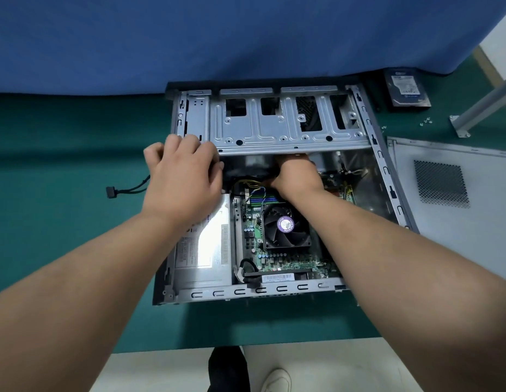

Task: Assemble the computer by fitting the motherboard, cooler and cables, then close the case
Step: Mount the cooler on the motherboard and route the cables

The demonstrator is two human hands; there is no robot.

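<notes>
Green matting covers the table (76, 142), and at the bottom centre of the frame, nearest the camera, a dark trouser leg and a pale shoe (277, 379) stand on a light floor. Above them the open computer case (274, 290) lies flat at the centre of the frame. Inside it, lower left, sits the silver power supply (206, 244); to its right is the green motherboard (288, 263), with the black cooler fan (285, 226) mounted on it. The left hand (184, 176) rests at the left end of the grey drive cage (285, 123), fingers curled over its front edge. The right hand (295, 176) reaches under that cage in the middle of the case; its fingers are hidden, so I cannot tell whether they are together or apart, or holding anything. A black cable with a flat connector (111, 191) lies on the mat left of the case. At right lies the grey side panel (455, 193) with a mesh vent, well apart from the hands. Farther off, upper right, a hard drive (407, 89) rests by a few loose screws (425, 121), before a blue cloth (189, 38).
</notes>
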